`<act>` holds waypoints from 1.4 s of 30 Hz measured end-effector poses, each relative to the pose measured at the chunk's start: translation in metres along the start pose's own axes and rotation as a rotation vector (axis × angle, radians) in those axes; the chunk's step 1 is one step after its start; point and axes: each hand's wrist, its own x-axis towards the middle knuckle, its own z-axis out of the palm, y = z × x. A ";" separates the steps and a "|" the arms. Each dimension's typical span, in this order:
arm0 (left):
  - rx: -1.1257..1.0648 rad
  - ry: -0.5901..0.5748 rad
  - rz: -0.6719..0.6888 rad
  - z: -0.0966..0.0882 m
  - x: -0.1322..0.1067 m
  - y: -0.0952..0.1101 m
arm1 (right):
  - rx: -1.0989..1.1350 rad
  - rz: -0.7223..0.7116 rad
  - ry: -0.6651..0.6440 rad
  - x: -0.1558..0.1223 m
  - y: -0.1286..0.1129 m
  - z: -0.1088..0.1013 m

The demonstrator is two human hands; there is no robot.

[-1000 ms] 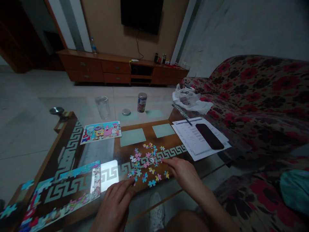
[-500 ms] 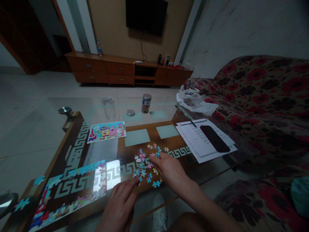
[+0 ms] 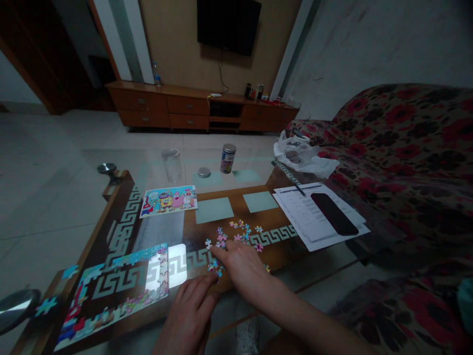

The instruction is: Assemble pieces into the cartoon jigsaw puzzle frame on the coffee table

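A black television (image 3: 228,24) hangs on a tan wall (image 3: 170,39) above a long wooden drawer cabinet (image 3: 201,109) — pale floor tiles (image 3: 48,172) run off left, a red-flowered sofa (image 3: 402,148) sits right before a scuffed grey wall (image 3: 380,44) — all dimly lit.

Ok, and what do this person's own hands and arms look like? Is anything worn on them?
Both hands are bare: the left hand and right hand wear no gloves, and no rings show. The right forearm has no sleeve, watch or bracelet. The left forearm is mostly out of view.
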 end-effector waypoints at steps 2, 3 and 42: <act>-0.009 0.008 0.018 0.001 0.000 -0.001 | 0.007 -0.003 -0.013 -0.001 0.000 -0.001; -0.011 0.010 0.016 0.000 0.000 0.000 | 0.012 -0.006 -0.013 -0.002 0.000 -0.001; -0.069 -0.240 -0.107 -0.031 0.009 0.010 | 0.218 0.230 0.055 0.019 0.037 -0.013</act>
